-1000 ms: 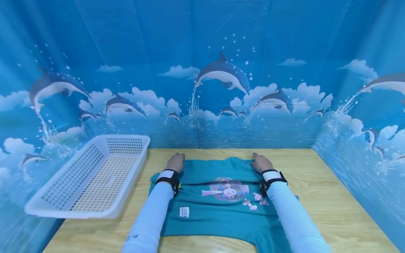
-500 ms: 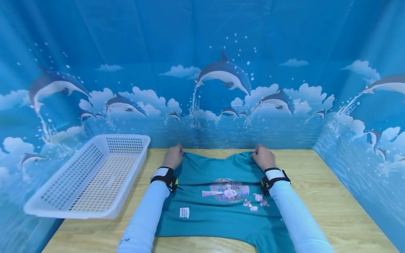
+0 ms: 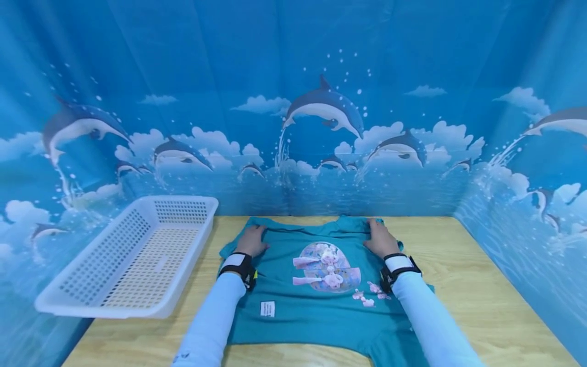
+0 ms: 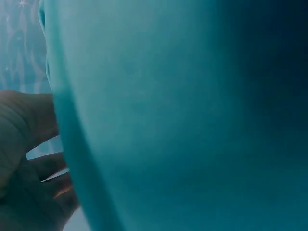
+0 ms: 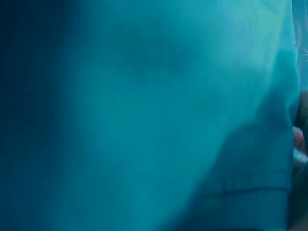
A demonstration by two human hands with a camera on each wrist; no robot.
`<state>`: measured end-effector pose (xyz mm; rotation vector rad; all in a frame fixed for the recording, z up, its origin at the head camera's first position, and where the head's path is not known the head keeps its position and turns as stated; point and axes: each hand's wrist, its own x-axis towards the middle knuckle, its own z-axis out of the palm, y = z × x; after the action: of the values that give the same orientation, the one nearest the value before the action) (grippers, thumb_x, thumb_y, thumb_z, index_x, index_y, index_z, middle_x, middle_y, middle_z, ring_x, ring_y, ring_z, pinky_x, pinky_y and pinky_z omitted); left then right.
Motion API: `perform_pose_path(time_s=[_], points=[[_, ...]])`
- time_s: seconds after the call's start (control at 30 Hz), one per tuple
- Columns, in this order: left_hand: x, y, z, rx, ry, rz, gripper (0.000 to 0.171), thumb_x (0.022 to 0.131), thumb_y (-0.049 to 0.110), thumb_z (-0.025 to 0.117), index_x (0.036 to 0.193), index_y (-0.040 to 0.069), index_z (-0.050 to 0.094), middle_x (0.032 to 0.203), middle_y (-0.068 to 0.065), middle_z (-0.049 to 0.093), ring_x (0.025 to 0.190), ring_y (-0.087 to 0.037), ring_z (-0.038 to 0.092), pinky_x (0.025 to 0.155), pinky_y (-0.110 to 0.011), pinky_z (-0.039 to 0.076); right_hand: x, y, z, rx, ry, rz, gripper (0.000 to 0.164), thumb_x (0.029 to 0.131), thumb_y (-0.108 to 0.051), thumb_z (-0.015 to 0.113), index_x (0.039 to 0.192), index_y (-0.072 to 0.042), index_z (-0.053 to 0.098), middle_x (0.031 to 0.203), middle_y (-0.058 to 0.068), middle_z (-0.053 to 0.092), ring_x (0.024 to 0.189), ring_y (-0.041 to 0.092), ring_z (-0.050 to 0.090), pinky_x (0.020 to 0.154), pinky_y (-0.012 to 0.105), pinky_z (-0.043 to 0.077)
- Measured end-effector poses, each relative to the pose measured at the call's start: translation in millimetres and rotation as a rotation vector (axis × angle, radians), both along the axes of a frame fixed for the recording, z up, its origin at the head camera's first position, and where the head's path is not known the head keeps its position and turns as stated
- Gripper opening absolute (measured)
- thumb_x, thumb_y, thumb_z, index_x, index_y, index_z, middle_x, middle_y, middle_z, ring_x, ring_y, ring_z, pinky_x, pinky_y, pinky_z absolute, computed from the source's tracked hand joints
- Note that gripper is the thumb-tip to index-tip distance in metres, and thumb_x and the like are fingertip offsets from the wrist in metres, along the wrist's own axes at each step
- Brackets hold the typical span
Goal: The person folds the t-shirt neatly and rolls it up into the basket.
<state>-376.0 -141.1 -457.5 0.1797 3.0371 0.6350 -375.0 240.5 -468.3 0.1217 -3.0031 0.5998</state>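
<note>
1. here's the teal shirt [image 3: 284, 283], laid out print-side up across the middle of the desk [image 3: 477, 306], its floral print [image 3: 327, 267] facing up and one sleeve running off towards the near edge.
2. both hands are at its far end, set well apart – presumably so that edge can be managed evenly from two sides, where folds and creases bunch.
3. left hand [image 3: 251, 241]: moderately open, thumb clear of the fingers, on the cloth near the far left corner; the left wrist view has cloth hiding the fingertips.
4. right hand [image 3: 381, 239]: a matching spread, thumb apart, touching the far right corner; its wrist view shows mostly cloth.
5. off left, the white basket [image 3: 105, 310] sits apart from the shirt – a placing that likely leaves working room.
</note>
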Motion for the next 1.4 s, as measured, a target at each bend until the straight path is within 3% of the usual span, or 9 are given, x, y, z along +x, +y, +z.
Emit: perform_pose_path(time_s=[0.2,0.33,0.47,0.67,0.8,0.93,1.07,1.17,1.4], points=[[8.8,1.9,11.7,-0.054,-0.034,-0.057,0.043,0.085,0.022,0.072,0.123,0.005,0.062,0.124,-0.017,0.060,0.113,-0.035,0.055,0.090,-0.046,0.049,0.5,-2.0,10.3,0.023,-0.079,0.067,0.032,0.091,-0.028,0.056,0.111,-0.004,0.060,0.065,0.009,0.059,0.056,0.023,0.051,0.052,0.036,0.038],[10.9,6.6,15.7,-0.072,-0.011,-0.047,0.036,0.085,0.025,0.072,0.113,0.003,0.066,0.112,-0.016,0.063,0.098,-0.030,0.060,0.079,-0.043,0.051,-0.6,-1.7,19.0,0.048,0.022,0.040,0.044,0.095,-0.035,0.051,0.066,-0.004,0.062,0.052,0.003,0.050,0.051,0.022,0.048,0.058,0.038,0.041],[10.2,13.4,17.0,-0.094,0.002,-0.026,0.028,0.086,0.024,0.071,0.104,0.003,0.068,0.103,-0.014,0.063,0.088,-0.027,0.059,0.072,-0.041,0.050,-9.5,-1.3,20.2,-0.008,0.134,-0.035,0.036,0.096,-0.020,0.054,0.068,0.000,0.061,0.061,0.011,0.051,0.056,0.025,0.049,0.055,0.036,0.040],[8.4,18.0,11.8,-0.101,-0.003,-0.028,0.021,0.085,0.021,0.072,0.093,0.003,0.063,0.090,-0.012,0.057,0.075,-0.022,0.050,0.062,-0.034,0.040,-10.5,-4.1,12.9,0.035,-0.036,-0.082,0.028,0.094,-0.021,0.058,0.105,0.003,0.065,0.094,0.019,0.068,0.073,0.027,0.062,0.064,0.040,0.050],[7.7,18.4,8.7,-0.112,-0.010,-0.032,0.021,0.083,0.020,0.073,0.084,0.006,0.058,0.084,-0.010,0.054,0.072,-0.022,0.048,0.060,-0.034,0.038,-8.0,-10.3,10.1,0.041,-0.108,-0.024,0.018,0.091,-0.019,0.060,0.086,-0.002,0.063,0.072,0.008,0.060,0.060,0.019,0.051,0.056,0.033,0.042],[8.2,17.9,7.6,-0.126,-0.004,-0.025,0.021,0.083,0.021,0.074,0.084,0.007,0.058,0.085,-0.010,0.055,0.075,-0.023,0.050,0.061,-0.036,0.041,-10.0,-17.7,14.3,0.028,-0.069,-0.007,0.035,0.090,-0.007,0.053,0.057,-0.011,0.041,0.052,-0.002,0.031,0.047,0.013,0.030,0.046,0.026,0.026],[9.8,17.2,6.8,-0.132,-0.009,-0.022,0.021,0.083,0.021,0.074,0.087,0.007,0.059,0.089,-0.011,0.056,0.080,-0.024,0.054,0.064,-0.038,0.045,-13.9,-25.1,23.2,-0.007,0.120,-0.089,0.019,0.093,-0.008,0.051,0.075,-0.005,0.052,0.060,0.006,0.048,0.053,0.021,0.047,0.048,0.031,0.038],[11.8,16.3,6.4,-0.131,-0.017,-0.017,0.024,0.084,0.022,0.073,0.098,0.006,0.062,0.096,-0.013,0.059,0.089,-0.029,0.057,0.070,-0.042,0.048,-16.6,-28.6,27.6,-0.083,0.151,-0.086,0.026,0.095,-0.014,0.054,0.116,0.000,0.052,0.101,0.021,0.064,0.086,0.035,0.062,0.069,0.044,0.051],[12.7,14.5,4.8,-0.144,-0.031,-0.014,0.040,0.087,0.025,0.070,0.120,0.007,0.059,0.112,-0.017,0.061,0.103,-0.034,0.058,0.080,-0.046,0.050,-13.2,-23.6,13.8,-0.044,-0.300,0.103,0.068,0.094,-0.042,0.053,0.143,0.002,0.035,0.146,0.030,0.034,0.130,0.047,0.037,0.100,0.058,0.037]])
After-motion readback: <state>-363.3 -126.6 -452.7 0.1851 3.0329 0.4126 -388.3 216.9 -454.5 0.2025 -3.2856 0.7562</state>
